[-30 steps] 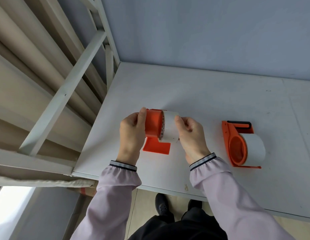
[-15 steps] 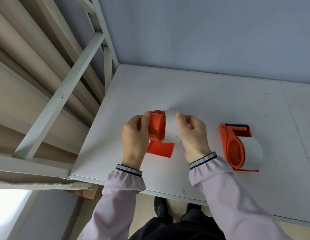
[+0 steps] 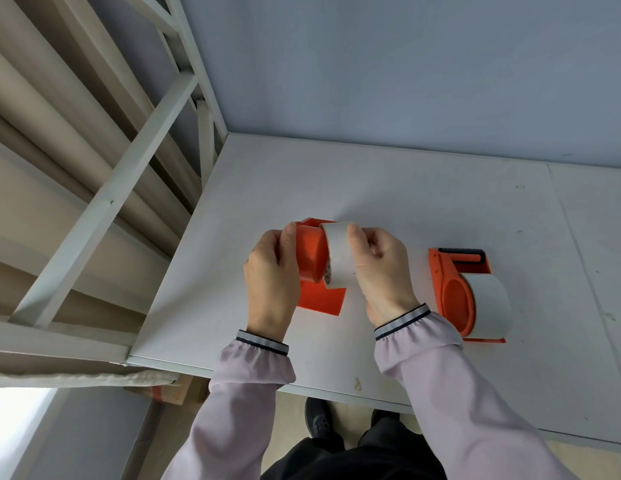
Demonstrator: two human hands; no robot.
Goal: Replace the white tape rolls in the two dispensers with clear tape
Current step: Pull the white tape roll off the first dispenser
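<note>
My left hand (image 3: pixel 272 278) grips an orange tape dispenser (image 3: pixel 311 252) held just above the white table (image 3: pixel 388 188). My right hand (image 3: pixel 380 268) is closed around the white tape roll (image 3: pixel 338 252), which sits partway off the right end of the dispenser's orange hub. The dispenser's flat orange base (image 3: pixel 323 301) shows below the hands. A second orange dispenser (image 3: pixel 451 289) lies on the table to the right, with its own white tape roll (image 3: pixel 489 303) mounted on it. No clear tape is in view.
A white metal rack (image 3: pixel 104 209) with long beige rolls stands at the left, against the table's left edge. A grey-blue wall (image 3: pixel 406 71) rises behind the table. A cardboard box (image 3: pixel 170 391) sits under the front left corner.
The white roll has slid rightward along the orange hub, exposing more of the hub between my hands. The view has shifted slightly; the right dispenser has not moved.
</note>
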